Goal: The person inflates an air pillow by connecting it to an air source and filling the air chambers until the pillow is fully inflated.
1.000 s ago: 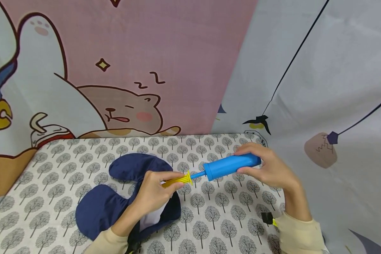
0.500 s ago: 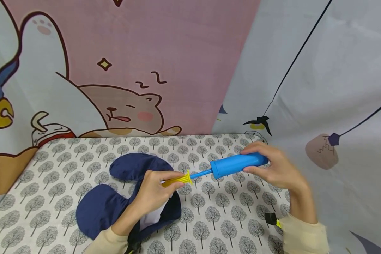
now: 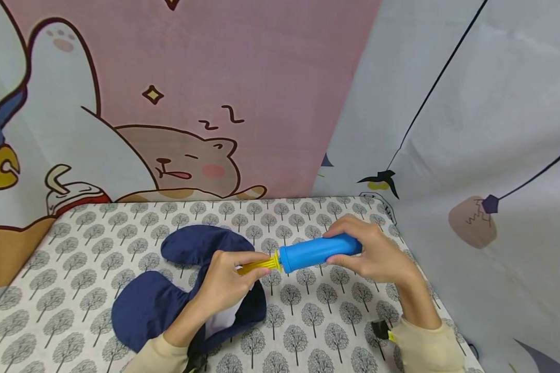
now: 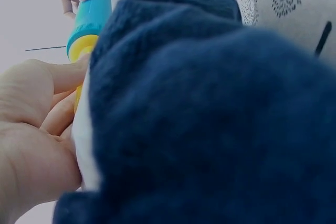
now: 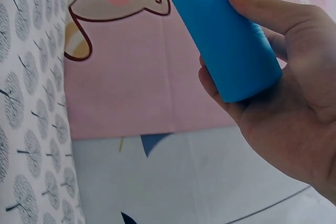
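A blue hand pump (image 3: 308, 254) with a yellow nozzle end (image 3: 268, 263) is held between the two hands above the table in the head view. My left hand (image 3: 226, 280) pinches the yellow end between thumb and fingers. Round the far end of the blue barrel curl the fingers of my right hand (image 3: 373, 251); the right wrist view shows that barrel (image 5: 226, 40) in its grip. The barrel sits right up against the yellow flange. Beneath my left hand lies a navy U-shaped neck pillow (image 3: 144, 311) with white material (image 3: 221, 320) in its opening. The nozzle's tip is hidden by the left hand.
A tree-patterned cloth (image 3: 317, 331) covers the table. Behind it hangs a printed backdrop (image 3: 280, 103) with cartoon animals, and a pale curtain (image 3: 508, 129) runs along the right side. Navy fabric (image 4: 210, 119) fills most of the left wrist view.
My right hand first drew the barrel rightward, exposing more blue rod, then pushed it back left until no rod shows. The left hand and navy pillow stayed put.
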Tool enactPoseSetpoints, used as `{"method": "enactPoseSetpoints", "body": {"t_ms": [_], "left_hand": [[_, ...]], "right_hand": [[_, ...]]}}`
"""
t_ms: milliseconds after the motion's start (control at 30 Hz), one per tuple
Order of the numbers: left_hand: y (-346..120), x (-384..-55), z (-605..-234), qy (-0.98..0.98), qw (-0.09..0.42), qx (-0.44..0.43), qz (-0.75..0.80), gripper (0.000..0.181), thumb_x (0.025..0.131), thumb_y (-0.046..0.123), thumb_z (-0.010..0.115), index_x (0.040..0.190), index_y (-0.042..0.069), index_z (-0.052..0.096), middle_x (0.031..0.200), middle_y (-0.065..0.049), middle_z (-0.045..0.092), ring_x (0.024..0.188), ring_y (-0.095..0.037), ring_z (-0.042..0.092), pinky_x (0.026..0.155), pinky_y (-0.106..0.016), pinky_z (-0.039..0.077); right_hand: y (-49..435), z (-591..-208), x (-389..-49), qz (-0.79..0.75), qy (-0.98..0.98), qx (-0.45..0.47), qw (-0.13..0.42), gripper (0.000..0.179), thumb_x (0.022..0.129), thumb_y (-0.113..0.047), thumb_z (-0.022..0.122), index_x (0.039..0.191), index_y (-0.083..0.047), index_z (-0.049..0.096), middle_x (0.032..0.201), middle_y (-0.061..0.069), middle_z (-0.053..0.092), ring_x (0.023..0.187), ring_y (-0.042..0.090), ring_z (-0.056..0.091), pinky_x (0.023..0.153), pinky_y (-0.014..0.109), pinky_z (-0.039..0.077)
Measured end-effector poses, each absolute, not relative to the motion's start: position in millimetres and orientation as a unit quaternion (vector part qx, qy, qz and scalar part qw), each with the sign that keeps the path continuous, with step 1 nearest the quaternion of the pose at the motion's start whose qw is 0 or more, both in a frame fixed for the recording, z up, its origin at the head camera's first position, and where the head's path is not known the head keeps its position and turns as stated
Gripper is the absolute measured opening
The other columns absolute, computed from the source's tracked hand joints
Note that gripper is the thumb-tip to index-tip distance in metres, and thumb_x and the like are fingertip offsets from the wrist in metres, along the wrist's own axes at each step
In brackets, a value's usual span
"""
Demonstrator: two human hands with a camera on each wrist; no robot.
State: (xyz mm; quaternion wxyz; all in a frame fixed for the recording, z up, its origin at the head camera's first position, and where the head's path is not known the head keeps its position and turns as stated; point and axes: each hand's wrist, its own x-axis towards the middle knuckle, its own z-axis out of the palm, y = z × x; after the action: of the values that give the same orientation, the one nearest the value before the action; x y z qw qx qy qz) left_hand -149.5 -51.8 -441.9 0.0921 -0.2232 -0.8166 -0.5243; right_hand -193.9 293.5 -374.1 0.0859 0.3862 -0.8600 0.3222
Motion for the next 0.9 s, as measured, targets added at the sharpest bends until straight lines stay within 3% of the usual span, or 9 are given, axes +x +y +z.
{"method": "enactPoseSetpoints", "body": {"t_ms": [200, 500, 733, 900], "left_hand": [[-53, -149, -442, -0.818, 0.091, -0.221, -0.523, 0.027, 0.095, 0.008, 0.091, 0.121, 0.011, 0.089, 0.114, -0.009, 0.089, 0.095, -0.017, 0.086, 0.082, -0.022, 0.066], [-53, -151, -441, -0.815, 0.088, -0.231, -0.524, 0.027, 0.096, 0.008, 0.090, 0.122, 0.011, 0.089, 0.114, -0.009, 0.089, 0.093, -0.014, 0.085, 0.080, -0.022, 0.066], [-54, -150, -440, -0.816, 0.091, -0.231, -0.522, 0.027, 0.096, 0.008, 0.090, 0.122, 0.011, 0.089, 0.113, -0.008, 0.089, 0.092, -0.011, 0.084, 0.078, -0.022, 0.066], [-54, -150, -440, -0.816, 0.090, -0.228, -0.524, 0.027, 0.096, 0.008, 0.090, 0.122, 0.011, 0.089, 0.112, -0.009, 0.089, 0.091, -0.012, 0.084, 0.078, -0.022, 0.066]], "right_hand": [[294, -373, -194, 0.309, -0.867, 0.382, 0.082, 0.049, 0.086, -0.013, 0.101, 0.128, -0.024, 0.077, 0.126, -0.006, 0.077, 0.111, 0.010, 0.066, 0.096, 0.031, 0.057], [328, -368, -196, 0.330, -0.874, 0.341, 0.103, 0.056, 0.085, -0.003, 0.098, 0.132, -0.026, 0.079, 0.133, -0.003, 0.078, 0.131, 0.002, 0.062, 0.112, 0.019, 0.045], [356, -364, -194, 0.332, -0.876, 0.329, 0.124, 0.060, 0.082, 0.007, 0.095, 0.134, -0.019, 0.079, 0.137, 0.005, 0.076, 0.130, 0.000, 0.062, 0.110, 0.013, 0.044], [361, -360, -193, 0.320, -0.879, 0.325, 0.138, 0.063, 0.081, 0.008, 0.096, 0.134, -0.021, 0.079, 0.138, 0.000, 0.074, 0.131, -0.001, 0.062, 0.110, 0.011, 0.044]]}}
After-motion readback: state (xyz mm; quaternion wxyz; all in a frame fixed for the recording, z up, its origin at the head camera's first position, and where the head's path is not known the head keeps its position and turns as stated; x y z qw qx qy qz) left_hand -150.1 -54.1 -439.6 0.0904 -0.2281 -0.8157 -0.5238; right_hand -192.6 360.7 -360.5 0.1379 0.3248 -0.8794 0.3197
